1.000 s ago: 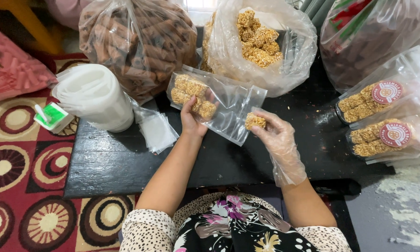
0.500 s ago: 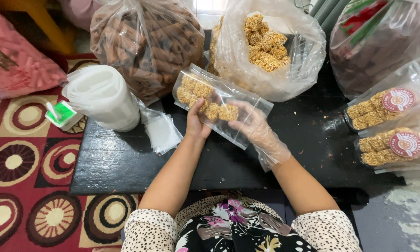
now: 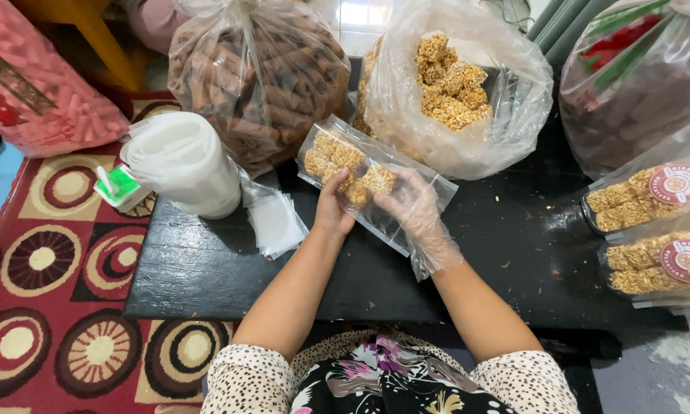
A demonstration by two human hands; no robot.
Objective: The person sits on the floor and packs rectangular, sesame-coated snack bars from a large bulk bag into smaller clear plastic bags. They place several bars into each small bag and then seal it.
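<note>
At the frame's centre, the bare left hand pinches the near edge of a clear flat plastic pouch of golden puffed-grain cakes, while the right hand in a thin plastic glove is inside its mouth, closed on a cake. Pushed too hard, the cake could crumble or the pouch tear on the black table

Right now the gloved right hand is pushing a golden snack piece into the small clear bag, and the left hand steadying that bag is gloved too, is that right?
Not quite. In the head view the left hand is bare; only the right hand wears a thin plastic glove. The rest holds: the right hand is in the small clear bag with a golden snack piece, and the left hand steadies that bag.
</note>
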